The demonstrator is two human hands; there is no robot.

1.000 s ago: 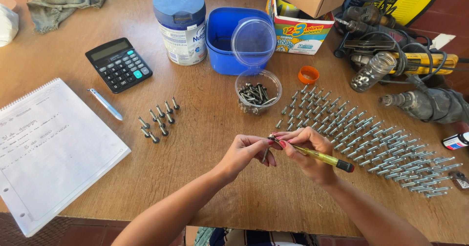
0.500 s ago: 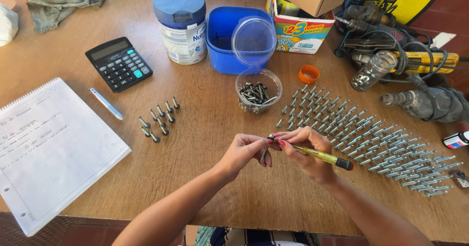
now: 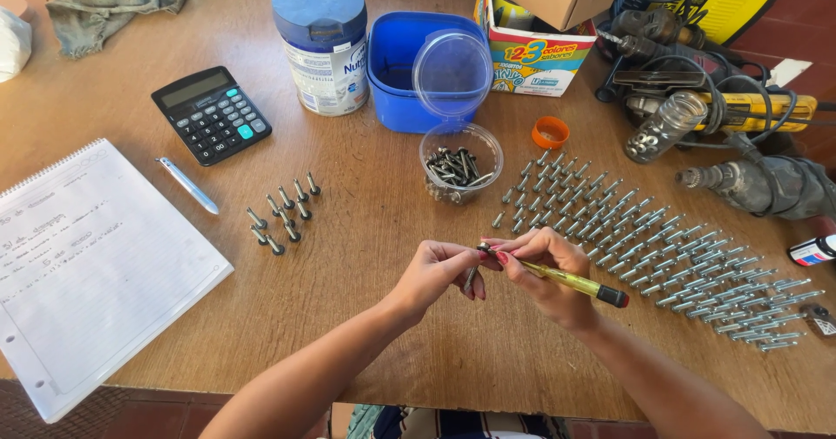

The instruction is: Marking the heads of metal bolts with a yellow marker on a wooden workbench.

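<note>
we're holding a yellow screwdriver [image 3: 570, 280] in our right hand [image 3: 544, 273], fingers clenched around its shaft. its long axis is running nearly level, dark butt end pointing right and slightly toward us, tip pointing left. our left hand [image 3: 435, 273] is pinching a screw [image 3: 470, 278] right at that tip, screw hanging downward. both are hovering over the wooden table [image 3: 366, 230], between the small screw cluster [image 3: 283, 215] and the long screw rows [image 3: 662, 247].

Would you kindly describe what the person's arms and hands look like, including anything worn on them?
Both forearms are bare, with no sleeves, gloves, watch or bracelets in view. The left hand and right hand have fingernails painted dark pink or red. No rings can be made out.
</note>
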